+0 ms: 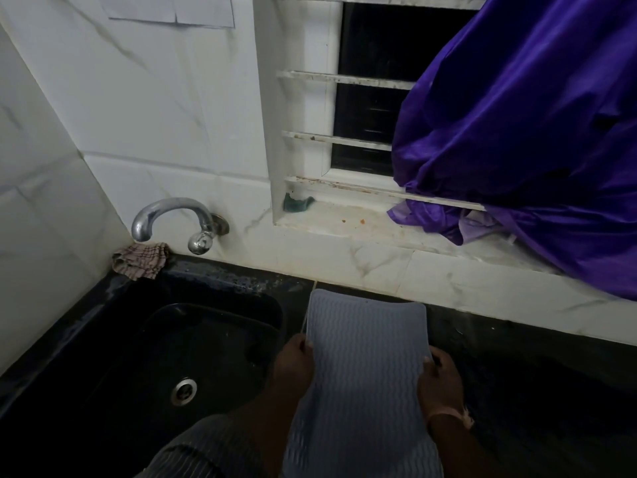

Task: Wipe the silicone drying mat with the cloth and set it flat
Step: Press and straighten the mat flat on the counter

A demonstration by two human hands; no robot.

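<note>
grey wavy silicone drying mat (pixel 365 367) held over the black counter (pixel 517 343), left hand (pixel 293 365) and right hand (pixel 439 377) gripping its side edges, checked cloth (pixel 141 260) bunched by the tap (pixel 172 219), sink (pixel 165 339) just left

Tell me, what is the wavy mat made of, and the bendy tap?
The mat looks like soft grey silicone or rubber, matte: it curves between the left hand and right hand and carries wavy ridges. The tap looks like polished metal, probably chrome-plated: it is shiny and shows bright reflections.
</note>
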